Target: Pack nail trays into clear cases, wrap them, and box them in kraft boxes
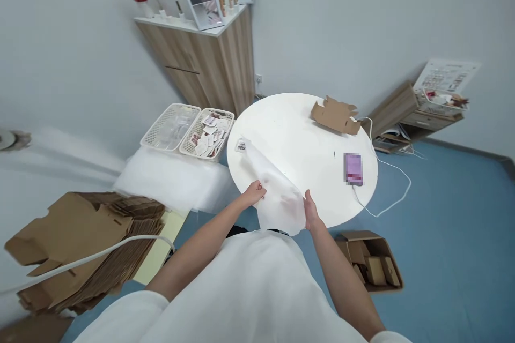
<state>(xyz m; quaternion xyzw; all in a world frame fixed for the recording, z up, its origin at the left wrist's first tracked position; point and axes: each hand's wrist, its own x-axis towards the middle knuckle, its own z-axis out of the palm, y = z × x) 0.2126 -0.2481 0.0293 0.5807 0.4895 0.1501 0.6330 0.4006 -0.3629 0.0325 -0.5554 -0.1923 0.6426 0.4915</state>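
Observation:
A white sheet of thin foam wrap (pixel 277 190) lies over the near edge of the round white table (pixel 298 139). My left hand (pixel 254 193) pinches its left edge, fingers closed on it. My right hand (pixel 310 210) grips its right edge near the table rim. A small packet (pixel 241 145) lies at the sheet's far tip. Farther back on the table rests a flat unfolded cardboard box (pixel 336 116), and a phone (pixel 353 169) with a white cable lies to the right.
Two white baskets (pixel 187 128) stand left of the table, one holding several small cards. A stack of flat cardboard (pixel 80 246) lies at lower left. An open carton of small boxes (pixel 372 262) sits on the blue floor. A wooden cabinet (pixel 209 59) stands behind.

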